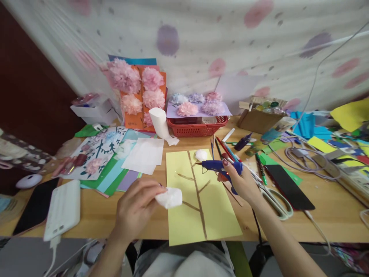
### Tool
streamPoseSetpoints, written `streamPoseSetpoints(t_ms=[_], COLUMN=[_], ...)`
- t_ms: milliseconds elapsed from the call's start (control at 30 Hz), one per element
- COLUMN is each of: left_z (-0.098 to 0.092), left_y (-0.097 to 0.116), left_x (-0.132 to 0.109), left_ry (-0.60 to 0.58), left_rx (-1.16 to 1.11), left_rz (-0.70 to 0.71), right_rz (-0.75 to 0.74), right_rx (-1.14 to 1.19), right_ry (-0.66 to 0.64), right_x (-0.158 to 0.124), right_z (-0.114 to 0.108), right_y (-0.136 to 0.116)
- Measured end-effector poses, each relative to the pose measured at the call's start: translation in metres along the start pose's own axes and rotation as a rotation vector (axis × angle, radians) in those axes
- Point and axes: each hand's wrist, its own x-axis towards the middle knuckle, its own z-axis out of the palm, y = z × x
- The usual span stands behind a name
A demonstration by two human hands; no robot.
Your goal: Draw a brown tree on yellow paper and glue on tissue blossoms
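Observation:
My left hand (138, 206) pinches a folded piece of white tissue paper (170, 198) just over the left edge of a yellow sheet (217, 219). A brown branch (197, 181) with several twigs is drawn on that sheet. My right hand (240, 179) is wrapped round a blue hot glue gun (216, 166), its nozzle pointing left above the upper part of the sheet. Close above the nozzle, a white tissue puff (201, 155) rests at the sheet's top edge. The glue gun's body hides part of the paper beneath it.
White paper squares (145, 154) and coloured sheets lie left. A red basket (196, 129) and a tissue roll (159, 122) stand behind. Right are scissors (278, 204), pens, a phone (289, 186) and coiled cables (302, 154). A power bank (62, 209) sits front left.

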Motion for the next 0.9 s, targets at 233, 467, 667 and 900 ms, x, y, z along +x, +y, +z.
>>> streamPoseSetpoints(t_ms=[233, 467, 667, 900], left_z=[0.034, 0.07, 0.082, 0.082], left_y=[-0.049, -0.065, -0.06, -0.047], left_x=[0.034, 0.046, 0.044, 0.053], left_ry=[-0.464, -0.549, -0.534, -0.523], left_rx=[-0.414, -0.25, -0.112, 0.079], left_rz=[-0.71, -0.745, -0.768, -0.702], right_rz=[0.052, 0.078, 0.074, 0.078], right_rx=[0.042, 0.106, 0.141, 0.128], right_ry=[-0.022, -0.004, -0.018, 0.003], right_x=[0.006, 0.009, 0.009, 0.008], right_z=[0.007, 0.007, 0.006, 0.005], right_y=[0.01, 0.014, 0.013, 0.017])
